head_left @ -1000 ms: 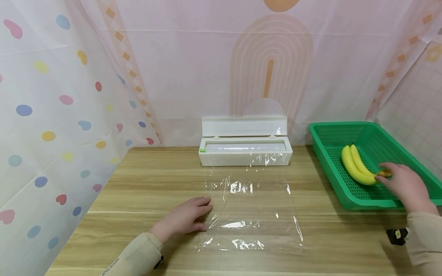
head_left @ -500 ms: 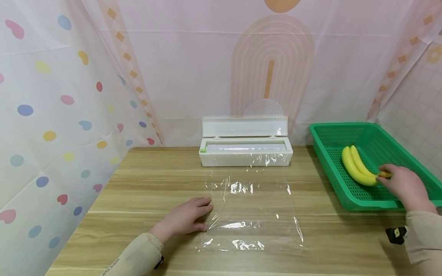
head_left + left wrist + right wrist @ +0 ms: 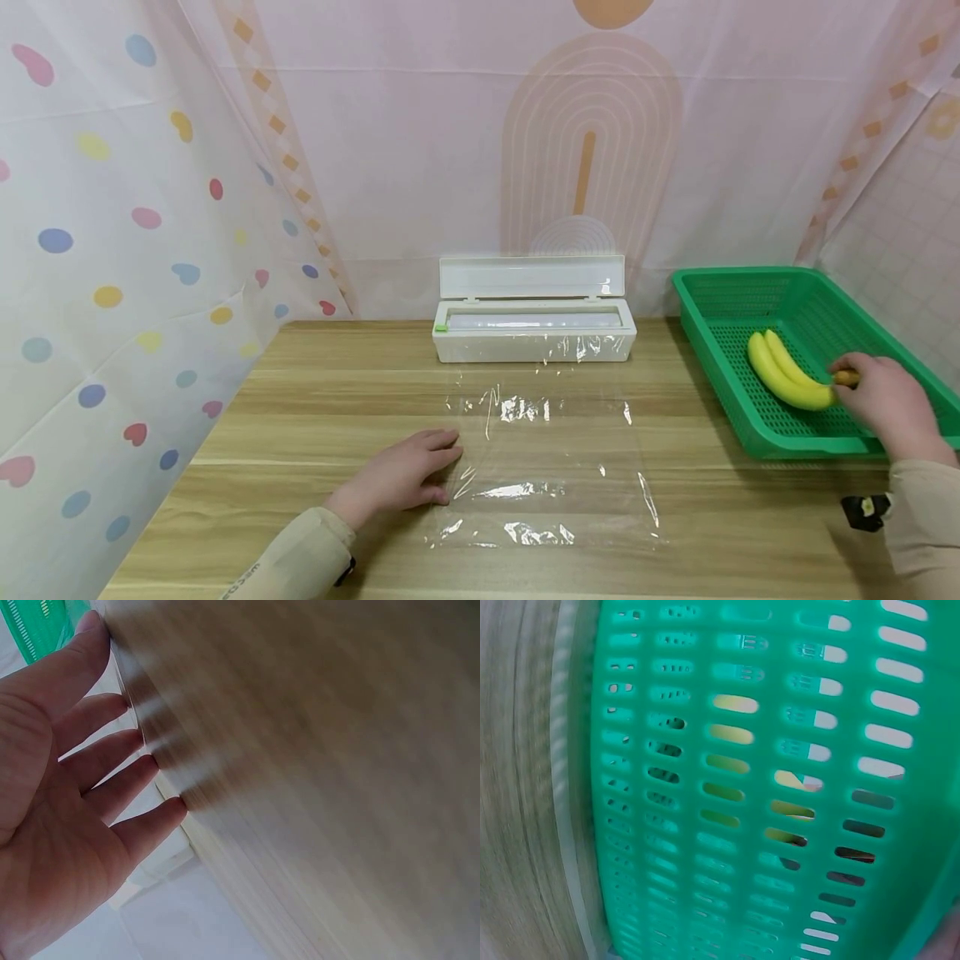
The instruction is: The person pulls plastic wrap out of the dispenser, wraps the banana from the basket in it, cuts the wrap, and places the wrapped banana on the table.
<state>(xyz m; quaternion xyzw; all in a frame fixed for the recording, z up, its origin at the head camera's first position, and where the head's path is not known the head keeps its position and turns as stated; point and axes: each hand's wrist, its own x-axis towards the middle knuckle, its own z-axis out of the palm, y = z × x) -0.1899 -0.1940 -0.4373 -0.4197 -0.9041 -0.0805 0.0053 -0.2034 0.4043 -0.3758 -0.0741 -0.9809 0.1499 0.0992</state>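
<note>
My right hand (image 3: pixel 888 406) reaches into the green basket (image 3: pixel 720 287) at the right end of the wooden table (image 3: pixel 315 392), its fingers curled round the brown stem end of the bananas (image 3: pixel 787 379) — 2 yellow fruits joined at that stem, lying on the basket floor. The right wrist view shows only the basket's slotted wall (image 3: pixel 742 787), with yellow visible through the slots. My left hand (image 3: pixel 401 475) lies flat on the table, fingers straight and slightly spread, their tips touching the left edge of the sheet of cling film (image 3: pixel 547 467) — 1 clear sheet spread on the wood. Behind the film stands the white film dispenser (image 3: pixel 534 329), its lid raised, against the patterned backdrop (image 3: pixel 450 125).
</note>
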